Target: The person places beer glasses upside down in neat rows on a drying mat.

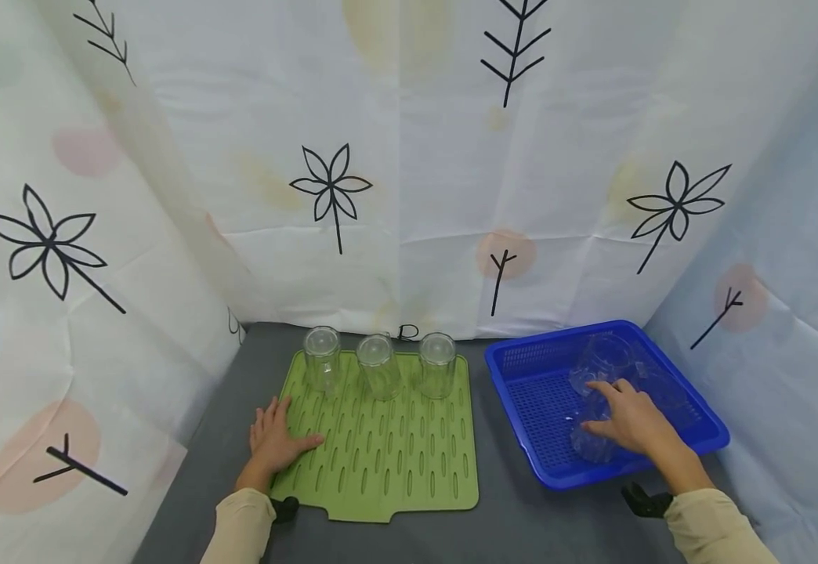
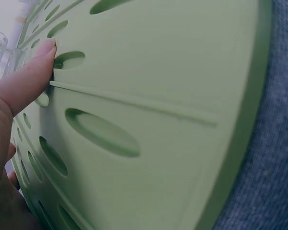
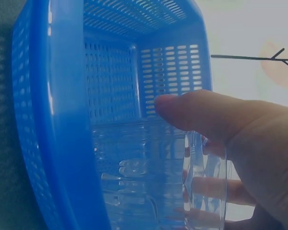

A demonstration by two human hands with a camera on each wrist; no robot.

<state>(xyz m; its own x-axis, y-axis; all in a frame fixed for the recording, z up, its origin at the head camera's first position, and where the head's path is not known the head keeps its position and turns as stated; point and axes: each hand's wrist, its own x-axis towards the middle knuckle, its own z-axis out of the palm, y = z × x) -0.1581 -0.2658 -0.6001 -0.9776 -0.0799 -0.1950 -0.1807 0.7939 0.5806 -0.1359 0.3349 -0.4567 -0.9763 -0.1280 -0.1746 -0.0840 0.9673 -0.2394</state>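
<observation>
My left hand (image 1: 276, 442) rests on the left edge of a green draining mat (image 1: 388, 470), fingers spread. The left wrist view shows its thumb (image 2: 36, 69) lying on the slotted mat. Three clear glasses stand along the mat's far side: a left glass (image 1: 323, 360), a middle glass (image 1: 379, 366) and a right glass (image 1: 438, 366). My right hand (image 1: 633, 419) reaches into a blue basket (image 1: 532, 454) with thumb and fingers apart. Beside it lies a clear glass mug (image 3: 144, 177), with fingers showing through its wall; firm contact cannot be made out.
More clear glassware (image 1: 606, 356) lies at the back and right of the basket, its outlines hard to separate. A grey table (image 1: 508, 517) carries the mat and basket. Patterned white curtains (image 1: 409, 157) hang behind and on both sides.
</observation>
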